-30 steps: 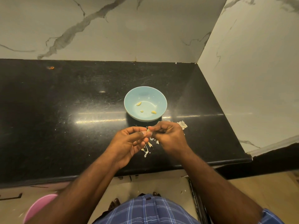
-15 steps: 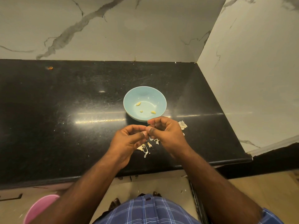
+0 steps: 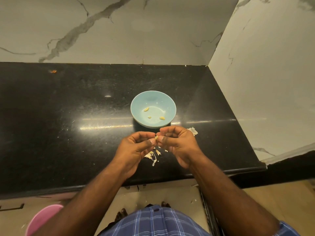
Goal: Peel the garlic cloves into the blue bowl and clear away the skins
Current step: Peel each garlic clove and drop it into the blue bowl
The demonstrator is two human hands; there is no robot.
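Left hand (image 3: 136, 149) and right hand (image 3: 177, 143) are meeting fingertip to fingertip just near of the blue bowl (image 3: 167, 106), both pinching a small yellowish garlic clove (image 3: 156, 137) between them. Three peeled cloves (image 3: 146, 109) are lying in the bowl's bottom. Skins (image 3: 154, 158) are lying scattered on the black counter (image 3: 68, 125) beneath the hands; one larger skin piece (image 3: 193, 130) is sitting just right of the right hand.
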